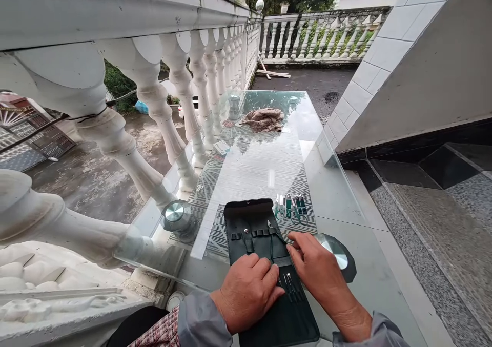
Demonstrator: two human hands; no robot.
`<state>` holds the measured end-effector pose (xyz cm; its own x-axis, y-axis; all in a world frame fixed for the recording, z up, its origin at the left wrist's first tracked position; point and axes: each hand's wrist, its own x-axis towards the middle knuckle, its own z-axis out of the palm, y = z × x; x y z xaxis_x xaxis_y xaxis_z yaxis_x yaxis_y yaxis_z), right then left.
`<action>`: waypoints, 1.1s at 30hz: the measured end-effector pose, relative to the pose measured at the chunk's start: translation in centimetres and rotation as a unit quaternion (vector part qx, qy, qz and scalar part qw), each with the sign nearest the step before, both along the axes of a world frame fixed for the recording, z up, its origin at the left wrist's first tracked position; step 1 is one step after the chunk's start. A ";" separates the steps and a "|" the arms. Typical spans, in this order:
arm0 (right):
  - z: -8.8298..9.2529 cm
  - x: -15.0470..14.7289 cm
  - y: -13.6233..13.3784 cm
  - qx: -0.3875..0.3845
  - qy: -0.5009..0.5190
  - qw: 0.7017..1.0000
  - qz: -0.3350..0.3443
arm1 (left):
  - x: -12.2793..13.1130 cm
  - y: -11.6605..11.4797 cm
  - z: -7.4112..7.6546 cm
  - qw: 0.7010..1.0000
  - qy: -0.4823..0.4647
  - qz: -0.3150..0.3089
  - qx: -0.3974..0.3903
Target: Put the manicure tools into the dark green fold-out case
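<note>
As I list from the bottom of the frame upward, first comes my left hand (pixel 249 290), lower centre: fingers curled inward, thumb pointing right, laid over the case; its grip is hidden, so I cannot tell whether it holds anything. Next, my right hand (pixel 319 270), right of it: fingers partly bent, fingertips close together at the case's right side; whether they pinch anything, I cannot tell. One black case (pixel 284 324), unfolded on the glass table (pixel 346 201), running from bottom centre to mid-frame. Several slim metal tools (pixel 291 280), tucked in its lower pocket, between my hands. One pair of nippers (pixel 271 242), centre, tips upward by the row of loops, handles spread toward my fingers. Handling note, my judgement: press the case flat with one hand, work the nippers by their handles, ease rather than tug at the loops, and leave the tips clear of skin. Beyond the case's right edge, centre right: nail clippers (pixel 288 206) and green-handled scissors (pixel 301 217), side by side on the glass. Farther, upper centre: one crumpled brown cloth (pixel 263 120). Farthest, top of frame: a white balustrade (pixel 321 39).
</note>
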<state>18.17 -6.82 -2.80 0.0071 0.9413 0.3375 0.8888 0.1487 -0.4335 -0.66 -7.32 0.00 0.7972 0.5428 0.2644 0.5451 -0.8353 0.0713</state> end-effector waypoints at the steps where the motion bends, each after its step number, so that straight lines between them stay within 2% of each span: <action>1: -0.1 0.0 0.0 0.002 -0.001 1.000 0.001 | -0.1 0.0 0.0 1.000 -0.003 -0.001 0.003; 12: -0.6 -1.5 0.4 0.054 -0.070 0.996 -0.026 | 0.4 -0.2 -0.8 0.999 -0.011 -0.008 0.031; 16: -0.7 -1.5 0.6 0.054 -0.059 0.997 -0.022 | 0.4 -0.2 -0.8 0.999 0.002 -0.014 0.033; 22: 0.0 -0.4 0.4 -0.005 -0.008 1.000 -0.013 | 0.4 -0.4 -0.2 0.999 0.015 0.013 0.036; 27: 0.8 0.3 -0.1 -0.090 -0.007 0.996 -0.004 | 0.5 -0.3 0.3 0.999 0.034 -0.005 0.036; 33: 1.0 0.0 -0.2 -0.090 -0.014 0.996 -0.014 | 0.5 -0.3 -0.3 0.999 0.026 0.012 0.034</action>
<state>18.20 -7.00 -1.83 0.0270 0.9861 0.1641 0.9033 0.0462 -0.4265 -0.15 -7.62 -0.31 0.7972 0.5448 0.2600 0.5673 -0.8234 -0.0141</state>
